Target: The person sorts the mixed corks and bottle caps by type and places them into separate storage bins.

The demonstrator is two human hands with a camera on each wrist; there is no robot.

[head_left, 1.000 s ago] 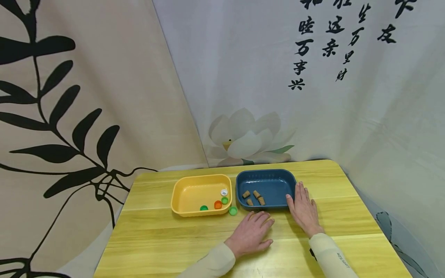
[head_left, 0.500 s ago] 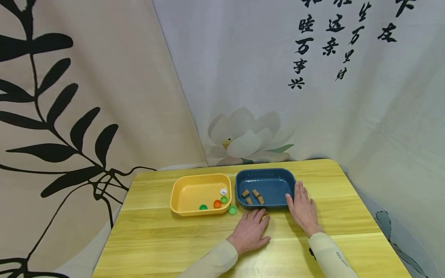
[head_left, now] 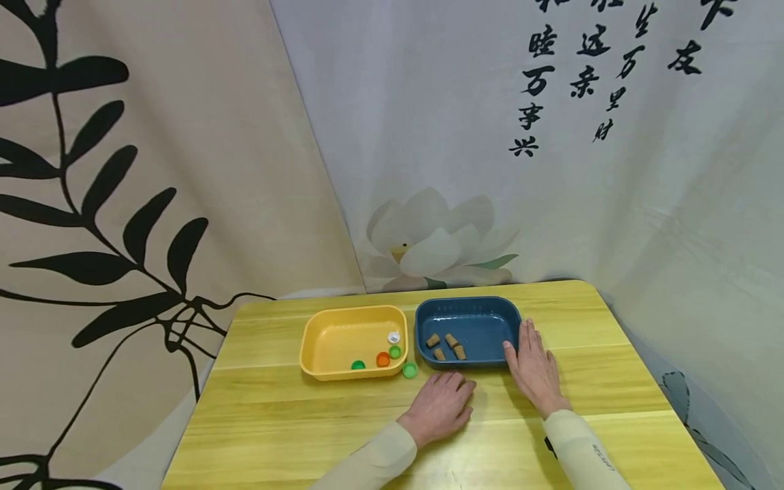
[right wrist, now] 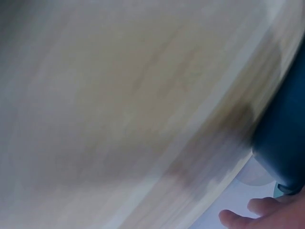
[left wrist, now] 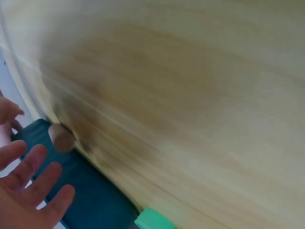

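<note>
My left hand [head_left: 437, 410] hovers or rests just in front of the blue tray [head_left: 490, 340], fingers loosely bent, with nothing seen in its grasp. In the left wrist view its fingers [left wrist: 43, 183] are spread, and a brown cork [left wrist: 62, 138] shows against the tray's outer side; the head view does not show this cork. My right hand [head_left: 539, 371] lies along the blue tray's right end, fingers straight, thumb at the near corner. Several corks [head_left: 459, 352] lie inside the blue tray, on its left. A green bottle cap [head_left: 410, 370] sits on the table between the trays.
Left of the blue tray stands a yellow tray [head_left: 306, 347]. It holds a white cap [head_left: 394, 337], an orange cap [head_left: 382, 359] and green caps [head_left: 395, 352]. Both trays are on a wood-grain table [head_left: 275, 422] before a printed curtain [head_left: 429, 136].
My left hand has shifted slightly left, and its fingers and thumb have drawn in a little. The right hand stays at the blue tray. Trays, corks and caps look unmoved.
</note>
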